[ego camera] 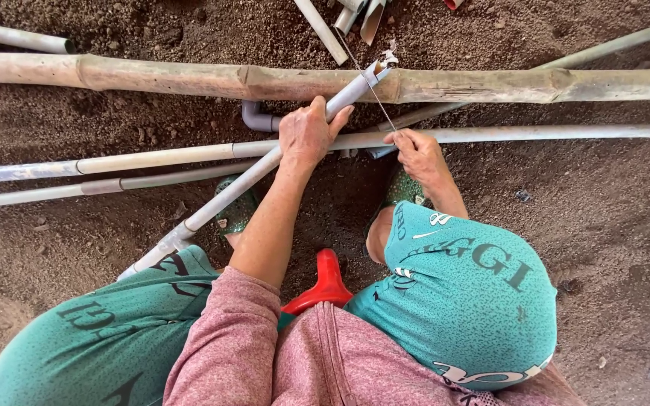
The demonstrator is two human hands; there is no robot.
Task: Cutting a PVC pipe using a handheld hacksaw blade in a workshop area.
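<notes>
The left hand (306, 135) was closed around a grey pipe (250, 177) that lay slanted across the soil (603, 218), its upper end resting on a bamboo pole (152, 75). The right hand (417, 154) pinched a thin wire (374, 90) with closed fingers; the wire touched the pipe near its end. A red stool (325, 286) stood between the knees.

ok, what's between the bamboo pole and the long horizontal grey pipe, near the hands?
Head view: a grey pipe elbow on bare soil, and the diagonal pipe in the left hand crossing the gap.
</notes>
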